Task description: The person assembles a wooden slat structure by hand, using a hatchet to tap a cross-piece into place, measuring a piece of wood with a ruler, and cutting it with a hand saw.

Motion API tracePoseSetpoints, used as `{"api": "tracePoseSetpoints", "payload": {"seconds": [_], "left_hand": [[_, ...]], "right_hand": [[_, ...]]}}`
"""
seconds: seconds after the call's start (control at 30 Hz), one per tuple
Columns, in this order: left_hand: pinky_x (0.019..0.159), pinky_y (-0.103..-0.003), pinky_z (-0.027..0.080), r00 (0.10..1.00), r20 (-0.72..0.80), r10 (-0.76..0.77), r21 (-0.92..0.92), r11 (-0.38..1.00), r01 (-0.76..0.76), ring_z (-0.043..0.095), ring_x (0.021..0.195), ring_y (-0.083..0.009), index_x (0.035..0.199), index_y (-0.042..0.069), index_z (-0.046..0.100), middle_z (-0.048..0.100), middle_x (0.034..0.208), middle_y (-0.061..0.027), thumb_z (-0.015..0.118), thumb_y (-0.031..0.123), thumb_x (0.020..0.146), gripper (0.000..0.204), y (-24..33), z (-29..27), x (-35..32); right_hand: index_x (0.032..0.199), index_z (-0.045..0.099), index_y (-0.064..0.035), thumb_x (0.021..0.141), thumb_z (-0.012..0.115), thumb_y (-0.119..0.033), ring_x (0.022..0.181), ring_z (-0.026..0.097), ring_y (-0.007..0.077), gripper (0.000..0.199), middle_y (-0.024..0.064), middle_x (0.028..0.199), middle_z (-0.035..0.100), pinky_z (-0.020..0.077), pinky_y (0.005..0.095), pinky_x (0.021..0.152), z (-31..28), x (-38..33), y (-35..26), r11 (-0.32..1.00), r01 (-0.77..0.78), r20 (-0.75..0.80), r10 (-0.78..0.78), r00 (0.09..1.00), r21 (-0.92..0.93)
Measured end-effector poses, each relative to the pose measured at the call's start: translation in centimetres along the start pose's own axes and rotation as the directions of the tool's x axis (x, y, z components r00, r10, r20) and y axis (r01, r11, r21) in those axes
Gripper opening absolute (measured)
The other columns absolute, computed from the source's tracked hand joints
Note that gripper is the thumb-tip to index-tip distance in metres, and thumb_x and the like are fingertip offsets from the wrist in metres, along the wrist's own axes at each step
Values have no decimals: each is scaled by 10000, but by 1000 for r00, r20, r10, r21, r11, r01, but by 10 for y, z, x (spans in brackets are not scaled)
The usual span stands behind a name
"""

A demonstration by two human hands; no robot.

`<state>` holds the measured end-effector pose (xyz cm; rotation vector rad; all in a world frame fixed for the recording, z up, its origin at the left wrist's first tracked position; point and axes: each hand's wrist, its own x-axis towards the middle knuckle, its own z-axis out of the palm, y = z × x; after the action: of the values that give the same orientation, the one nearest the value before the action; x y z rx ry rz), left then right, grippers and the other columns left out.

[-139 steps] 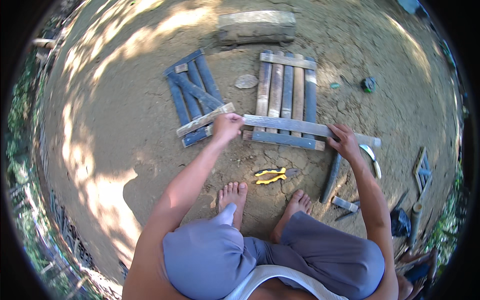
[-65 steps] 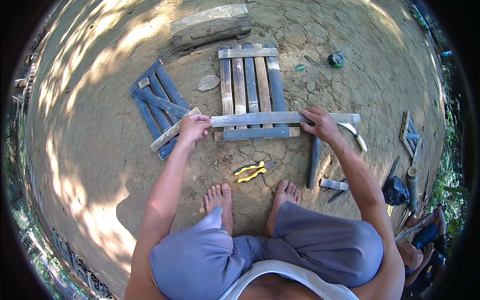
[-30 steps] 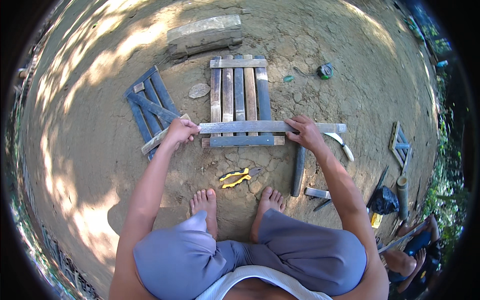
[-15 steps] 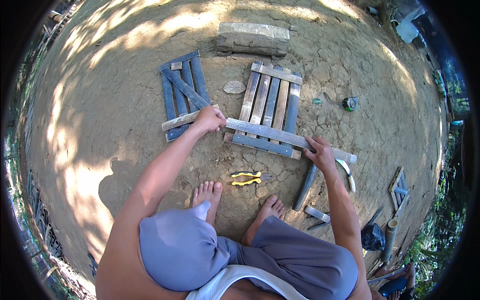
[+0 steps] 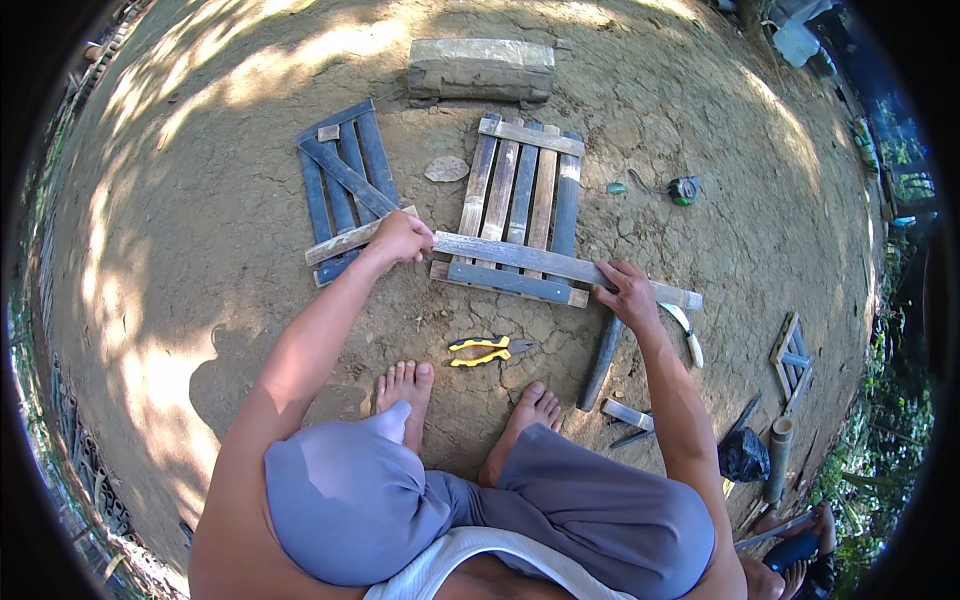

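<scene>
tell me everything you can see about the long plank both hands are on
The long grey weathered wooden plank lies flat and slightly slanted across the near end of the slatted wooden panel on bare dirt ground. It looks rough, bluish-grey and worn. The left hand grips its left end; the right hand presses near its right end, which sticks out past the panel.

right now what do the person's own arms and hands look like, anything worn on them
Both arms are bare from shoulder to fingertips: no sleeves, gloves, watch or bands show. The left hand and right hand carry no visible rings, though the fingers are small in the head view. The only clothing seen is a white sleeveless top and grey-blue trousers.
</scene>
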<state>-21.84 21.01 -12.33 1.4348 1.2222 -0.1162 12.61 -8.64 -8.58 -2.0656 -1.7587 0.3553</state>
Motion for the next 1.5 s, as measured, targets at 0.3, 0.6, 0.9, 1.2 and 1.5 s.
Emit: {"api": "tracePoseSetpoints", "payload": {"seconds": [0.3, 0.6, 0.9, 1.2, 1.5], "left_hand": [[450, -269, 449, 1000, 21, 3, -15, 1000, -3, 612, 541, -100, 922, -15, 761, 725, 765, -70, 735, 73, 900, 94, 1, -1, 0], [469, -259, 451, 1000, 27, 12, 46, 999, -14, 599, 536, -91, 925, -13, 763, 733, 766, -64, 744, 88, 903, 105, 3, -1, -7], [484, -279, 461, 1000, 4, 24, 23, 999, -24, 576, 524, -88, 913, -10, 767, 739, 772, -67, 763, 113, 897, 124, -7, 1, -10], [499, -275, 458, 998, -9, 62, 21, 998, -62, 579, 541, -88, 946, -12, 767, 735, 773, -67, 765, 116, 897, 137, -2, 0, -4], [474, -268, 436, 998, -10, 57, 17, 998, -57, 573, 526, -86, 942, -14, 762, 730, 773, -62, 744, 108, 900, 130, -4, 0, -3]], "right_hand": [[1200, 720, -61, 780, 778, -206, 960, 627, 329, 448, 127, 1035, 691, 516, 431, 874, -1, 1, 0, 1000, 15, -2, -15, 1000, 7], [1200, 720, -61, 772, 779, -203, 945, 621, 326, 455, 126, 1041, 693, 515, 425, 874, -1, -2, -1, 999, 39, -2, -39, 999, 2], [1196, 722, -61, 778, 779, -202, 948, 628, 324, 445, 125, 1036, 696, 522, 429, 866, 0, -4, 0, 999, 42, 2, -42, 999, 17], [1174, 726, -52, 776, 783, -197, 956, 640, 323, 427, 128, 1041, 704, 529, 431, 865, -1, 2, 0, 999, 38, -5, -38, 999, 15], [1175, 724, -52, 783, 779, -200, 973, 641, 321, 422, 120, 1052, 702, 519, 425, 880, 1, 1, 1, 999, 37, -6, -37, 999, 25]]}}
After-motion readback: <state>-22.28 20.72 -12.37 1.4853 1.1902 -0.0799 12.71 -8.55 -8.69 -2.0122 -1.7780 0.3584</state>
